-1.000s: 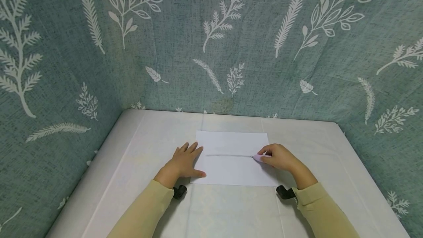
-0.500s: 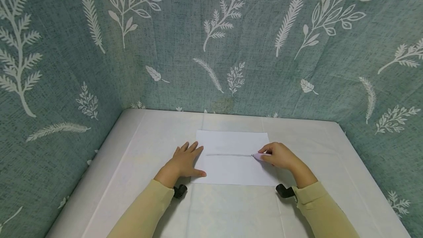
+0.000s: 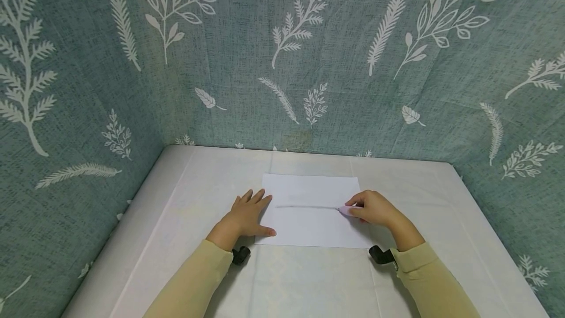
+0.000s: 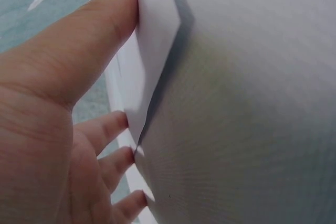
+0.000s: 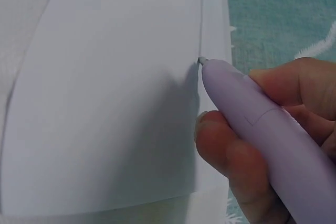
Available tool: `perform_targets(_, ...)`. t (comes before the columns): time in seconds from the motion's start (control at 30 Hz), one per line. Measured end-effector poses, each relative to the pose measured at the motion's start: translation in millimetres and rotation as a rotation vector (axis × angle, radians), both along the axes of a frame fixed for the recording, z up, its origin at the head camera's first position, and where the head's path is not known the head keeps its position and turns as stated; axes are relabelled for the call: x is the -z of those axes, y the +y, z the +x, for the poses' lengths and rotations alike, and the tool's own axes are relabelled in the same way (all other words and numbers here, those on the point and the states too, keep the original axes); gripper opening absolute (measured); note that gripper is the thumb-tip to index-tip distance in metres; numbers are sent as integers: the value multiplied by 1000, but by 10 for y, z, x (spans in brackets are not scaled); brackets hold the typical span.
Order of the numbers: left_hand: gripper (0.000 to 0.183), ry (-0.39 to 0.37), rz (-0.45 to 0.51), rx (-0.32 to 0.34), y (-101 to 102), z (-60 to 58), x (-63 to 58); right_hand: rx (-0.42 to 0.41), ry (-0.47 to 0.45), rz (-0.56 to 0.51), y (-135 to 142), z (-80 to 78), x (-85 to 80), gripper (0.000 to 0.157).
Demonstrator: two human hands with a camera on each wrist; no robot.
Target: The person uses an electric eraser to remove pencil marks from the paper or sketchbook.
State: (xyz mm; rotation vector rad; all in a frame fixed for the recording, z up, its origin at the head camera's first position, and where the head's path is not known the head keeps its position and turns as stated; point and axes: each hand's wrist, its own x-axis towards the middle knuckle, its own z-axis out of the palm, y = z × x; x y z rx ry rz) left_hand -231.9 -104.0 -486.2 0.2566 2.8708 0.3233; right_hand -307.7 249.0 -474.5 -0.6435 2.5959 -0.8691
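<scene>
A white sheet of paper (image 3: 309,232) lies on the table, with a thin dark line (image 3: 304,206) running across its middle. My left hand (image 3: 244,217) rests with spread fingers at the sheet's left edge, the thumb on its lower left corner. In the right wrist view, a thick pale-purple pen (image 5: 247,114) is pinched between the thumb and fingers of my right hand (image 3: 375,209). Its tip meets the sheet at the right end of the line. The pen's rear end is out of view.
A white cloth covers the table (image 3: 212,171). Green fabric (image 3: 238,107) with white leaf prints hangs behind it and at both sides. Dark wrist-worn devices (image 3: 240,255) show at both cuffs.
</scene>
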Motion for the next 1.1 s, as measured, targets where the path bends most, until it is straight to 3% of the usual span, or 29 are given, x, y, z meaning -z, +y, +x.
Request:
perform_targets(0.37, 104, 1, -9, 1, -5, -13, 19, 24, 23, 3, -3, -6, 2, 19)
perform_targets(0.83, 105, -4, -12, 4, -6, -10, 29, -53, 20, -6, 7, -13, 5, 18)
perform_targets(1.1, 103, 4, 4, 11, -5, -5, 6, 2, 11, 3, -3, -25, 2, 19)
